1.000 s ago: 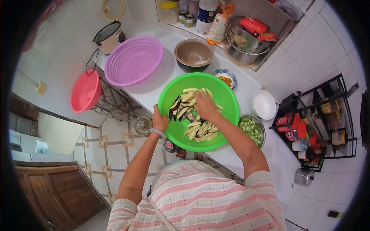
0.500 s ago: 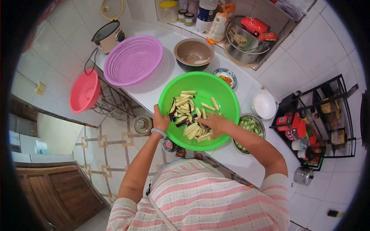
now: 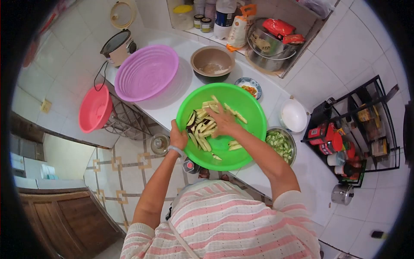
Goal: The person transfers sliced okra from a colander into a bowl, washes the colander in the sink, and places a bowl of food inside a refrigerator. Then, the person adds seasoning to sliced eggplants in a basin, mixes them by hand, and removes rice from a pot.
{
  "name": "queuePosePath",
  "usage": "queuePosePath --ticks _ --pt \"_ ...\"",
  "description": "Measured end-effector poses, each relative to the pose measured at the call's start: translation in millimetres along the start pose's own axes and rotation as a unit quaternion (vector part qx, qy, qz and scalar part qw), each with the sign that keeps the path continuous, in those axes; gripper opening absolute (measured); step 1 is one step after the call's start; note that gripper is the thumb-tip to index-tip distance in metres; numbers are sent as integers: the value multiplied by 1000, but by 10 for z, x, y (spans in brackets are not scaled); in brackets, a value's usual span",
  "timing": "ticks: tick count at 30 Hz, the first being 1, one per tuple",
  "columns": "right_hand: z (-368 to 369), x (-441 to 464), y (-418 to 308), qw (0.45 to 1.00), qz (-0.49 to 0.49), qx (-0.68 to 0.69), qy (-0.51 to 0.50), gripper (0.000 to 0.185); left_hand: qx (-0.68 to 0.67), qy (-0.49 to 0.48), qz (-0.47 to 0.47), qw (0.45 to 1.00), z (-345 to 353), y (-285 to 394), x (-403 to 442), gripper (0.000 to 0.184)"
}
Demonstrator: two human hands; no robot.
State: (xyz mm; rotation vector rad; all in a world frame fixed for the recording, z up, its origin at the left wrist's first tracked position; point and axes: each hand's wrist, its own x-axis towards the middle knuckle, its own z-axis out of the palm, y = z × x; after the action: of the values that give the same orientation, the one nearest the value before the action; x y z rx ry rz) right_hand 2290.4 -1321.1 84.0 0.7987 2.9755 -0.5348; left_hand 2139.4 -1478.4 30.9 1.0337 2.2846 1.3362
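Note:
A large green basin [image 3: 254,129] sits at the counter's edge with cut eggplant strips [image 3: 200,129] inside, mostly on its left side. My left hand [image 3: 178,137] grips the basin's left rim, a light band on its wrist. Inside the basin, my right hand [image 3: 225,121] rests on the strips with its fingers spread. A few strips lie beyond its fingertips and some to the lower right. Right of the basin stands a metal bowl of chopped green vegetables [image 3: 279,146], partly hidden by my right forearm.
Behind the basin are a purple basket [image 3: 146,73], a brown pot [image 3: 212,62] and a patterned plate [image 3: 249,87]. A white bowl [image 3: 293,115] and a black rack [image 3: 353,129] of jars stand right. At left are a rice cooker [image 3: 118,47] and a pink basin [image 3: 95,109].
My right hand has moved from the basin's lower right up to its upper middle. The strips have shifted left, baring green bottom at lower centre. My left hand stays on the rim.

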Motion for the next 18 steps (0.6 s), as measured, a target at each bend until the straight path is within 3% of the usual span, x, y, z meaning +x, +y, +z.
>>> queuePosePath --ticks 4,7,8,11,12,14,17,18 --pt "152 222 -397 1000 -3 3 -19 87 -10 1 11 1000 41 -76 35 41" --pt "191 235 -431 993 -84 -15 -80 78 -46 12 12 999 0 -20 42 40" --pt "217 206 -392 988 -132 -36 -65 65 -47 13 7 999 -12 8 45 39" --pt "309 119 -145 977 -186 -16 -101 50 -5 16 -14 1000 -12 -1 54 39" --pt "522 86 103 974 -221 -40 -2 49 -6 17 -7 1000 -1 12 55 39" --pt "120 -117 219 992 -93 -83 -12 58 -6 20 8 1000 24 30 72 39" --pt "58 -276 544 994 113 2 6 71 -10 6 -6 1000 14 108 121 39" --pt "82 -322 506 991 125 1 -37 75 -10 11 1 1000 21 83 123 39"
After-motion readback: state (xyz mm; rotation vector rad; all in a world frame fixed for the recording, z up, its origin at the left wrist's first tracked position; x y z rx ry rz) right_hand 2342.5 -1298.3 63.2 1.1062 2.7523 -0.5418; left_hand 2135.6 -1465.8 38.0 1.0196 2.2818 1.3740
